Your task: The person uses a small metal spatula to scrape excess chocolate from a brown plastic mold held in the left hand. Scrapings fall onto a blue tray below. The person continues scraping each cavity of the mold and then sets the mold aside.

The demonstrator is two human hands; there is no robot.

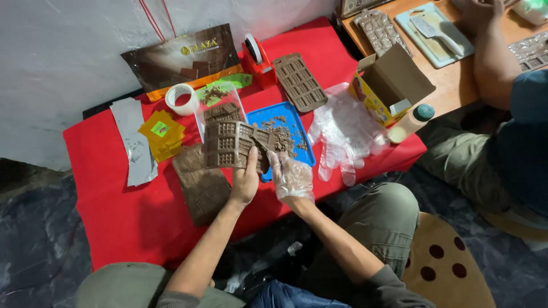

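Chocolate mould (pixel 231 145), brown, bendy and likely slippery, sits above our red worktop (pixel 114 199) at 9 o'clock of the blue tray (pixel 297 122), left hand (pixel 245 182) pinching its lower edge, gloved right hand (pixel 292 178) gripping its corner.

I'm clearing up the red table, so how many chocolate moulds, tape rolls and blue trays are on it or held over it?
Brown chocolate moulds: 2, one in the left hand, one lying flat
Tape rolls: 2, a loose white roll and one in the red dispenser
Blue tray: 1
Total: 5
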